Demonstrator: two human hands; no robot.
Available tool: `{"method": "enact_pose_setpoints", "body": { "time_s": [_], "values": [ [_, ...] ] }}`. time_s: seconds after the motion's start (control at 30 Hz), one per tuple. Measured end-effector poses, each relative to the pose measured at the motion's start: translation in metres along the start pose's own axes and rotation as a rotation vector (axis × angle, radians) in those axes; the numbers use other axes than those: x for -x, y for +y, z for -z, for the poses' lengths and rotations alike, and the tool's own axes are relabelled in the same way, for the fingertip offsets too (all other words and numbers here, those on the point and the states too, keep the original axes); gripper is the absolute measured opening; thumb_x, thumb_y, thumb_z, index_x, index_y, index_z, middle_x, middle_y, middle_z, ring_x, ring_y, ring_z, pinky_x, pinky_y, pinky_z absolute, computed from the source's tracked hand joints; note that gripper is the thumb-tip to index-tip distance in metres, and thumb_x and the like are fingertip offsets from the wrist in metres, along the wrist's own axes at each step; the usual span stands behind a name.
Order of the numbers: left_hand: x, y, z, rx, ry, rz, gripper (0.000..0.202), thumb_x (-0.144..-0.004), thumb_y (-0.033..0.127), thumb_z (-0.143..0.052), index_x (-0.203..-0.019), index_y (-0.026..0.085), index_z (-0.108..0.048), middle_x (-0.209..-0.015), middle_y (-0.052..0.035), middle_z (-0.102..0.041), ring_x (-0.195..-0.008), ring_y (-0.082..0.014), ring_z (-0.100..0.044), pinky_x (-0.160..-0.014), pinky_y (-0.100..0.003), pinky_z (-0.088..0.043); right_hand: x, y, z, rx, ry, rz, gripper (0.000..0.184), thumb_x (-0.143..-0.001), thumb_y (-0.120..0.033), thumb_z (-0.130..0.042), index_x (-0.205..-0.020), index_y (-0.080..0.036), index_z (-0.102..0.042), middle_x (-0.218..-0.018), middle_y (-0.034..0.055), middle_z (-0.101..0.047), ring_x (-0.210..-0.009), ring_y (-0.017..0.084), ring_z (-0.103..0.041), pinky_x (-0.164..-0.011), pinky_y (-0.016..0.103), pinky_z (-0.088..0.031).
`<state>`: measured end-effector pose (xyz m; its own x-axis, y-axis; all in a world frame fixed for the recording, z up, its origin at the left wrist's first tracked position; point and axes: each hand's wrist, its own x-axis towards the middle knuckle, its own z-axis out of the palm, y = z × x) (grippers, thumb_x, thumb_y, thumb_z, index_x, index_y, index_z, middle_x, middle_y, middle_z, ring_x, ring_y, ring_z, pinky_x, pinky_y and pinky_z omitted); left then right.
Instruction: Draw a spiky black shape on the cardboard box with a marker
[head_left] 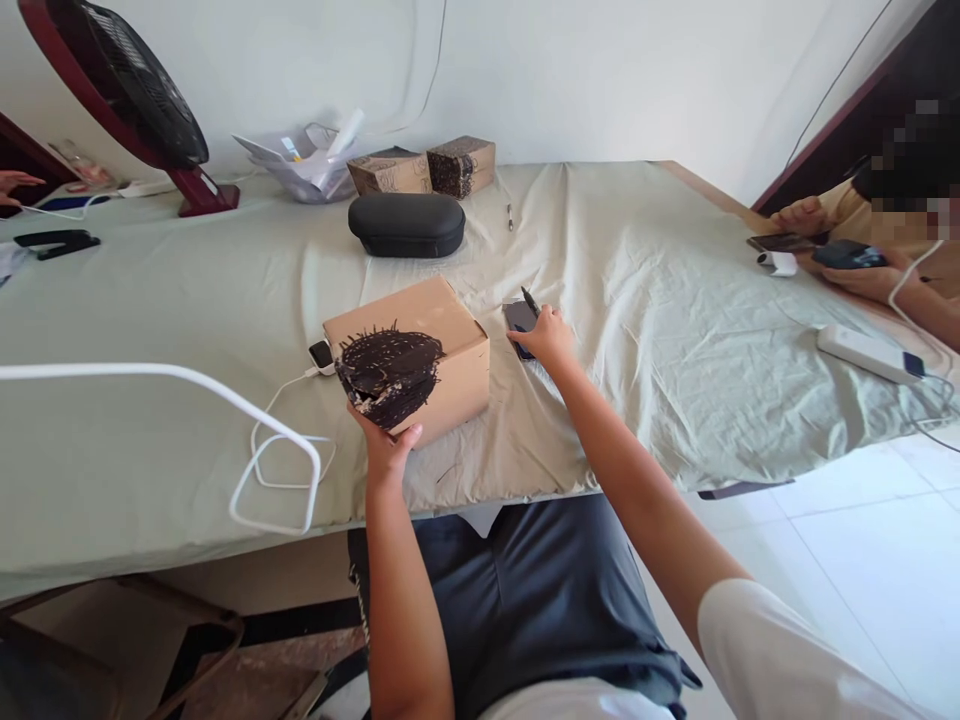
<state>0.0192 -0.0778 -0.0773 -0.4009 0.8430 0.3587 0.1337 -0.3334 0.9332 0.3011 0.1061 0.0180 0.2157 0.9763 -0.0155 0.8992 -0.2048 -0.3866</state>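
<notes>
A cardboard box (pixel 459 385) with a large patch of black scribble on its left end sits on the cloth in front of me. My left hand (pixel 386 445) grips its lower near-left corner, thumb along the front side and the other fingers mostly hidden. To the right of the box, my right hand (pixel 553 338) is closed around a black pen (pixel 529 299), whose end sticks up past the fingers. This hand is over a dark smartphone (pixel 519 316) lying on the cloth, with the thumb at the phone's lower edge.
A black zip case (pixel 406 225) and two smaller scribbled boxes (pixel 461 166) stand behind. A plastic basket (pixel 300 175) and a fan (pixel 124 90) are back left. A white cable (pixel 187 375) loops at left. Another person's hands (pixel 862 275) hold devices at right, near a power strip (pixel 862 352).
</notes>
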Motion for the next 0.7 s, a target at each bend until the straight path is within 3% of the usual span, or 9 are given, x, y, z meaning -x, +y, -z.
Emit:
{"method": "enact_pose_setpoints", "body": {
  "time_s": [0.13,0.4,0.57,0.7],
  "values": [
    [-0.002,-0.001,-0.001,-0.003,-0.021,-0.056,0.124,-0.070,0.058,-0.086,-0.163,0.019,-0.014,-0.162,-0.0276,-0.041,-0.142,-0.0361,-0.058,-0.117,-0.053,-0.051,-0.004,-0.006,-0.003,-0.001,0.003,-0.022,0.079,-0.075,-0.055,-0.085,-0.135,-0.016,-0.052,-0.141,0.0196,-0.061,-0.120,0.036,-0.070,-0.097,0.044,-0.057],
    [-0.002,0.001,-0.004,-0.007,-0.040,-0.094,0.120,-0.075,0.053,-0.082,-0.167,0.028,-0.010,-0.171,-0.0201,-0.031,-0.156,-0.0357,-0.044,-0.128,-0.057,-0.039,-0.002,-0.009,0.002,-0.041,0.000,-0.020,0.077,-0.073,-0.043,-0.087,-0.134,-0.013,-0.052,-0.139,0.0208,-0.062,-0.125,0.035,-0.068,-0.101,0.042,-0.057],
    [-0.006,0.003,-0.007,0.030,-0.045,-0.112,0.120,-0.074,0.054,-0.083,-0.166,0.028,-0.011,-0.174,-0.0203,-0.027,-0.159,-0.0360,-0.040,-0.130,-0.057,-0.035,-0.002,-0.018,0.004,-0.115,-0.021,-0.047,0.075,-0.068,-0.032,-0.088,-0.132,-0.011,-0.056,-0.140,0.0245,-0.061,-0.123,0.036,-0.068,-0.097,0.040,-0.056],
    [-0.009,0.010,-0.010,0.048,-0.064,-0.100,0.120,-0.074,0.059,-0.082,-0.164,0.027,-0.010,-0.173,-0.0228,-0.028,-0.159,-0.0363,-0.040,-0.130,-0.056,-0.037,0.008,-0.012,0.011,-0.230,0.010,-0.046,0.073,-0.070,-0.038,-0.086,-0.131,-0.012,-0.055,-0.138,0.0251,-0.061,-0.121,0.037,-0.067,-0.098,0.041,-0.054]
  ]
}}
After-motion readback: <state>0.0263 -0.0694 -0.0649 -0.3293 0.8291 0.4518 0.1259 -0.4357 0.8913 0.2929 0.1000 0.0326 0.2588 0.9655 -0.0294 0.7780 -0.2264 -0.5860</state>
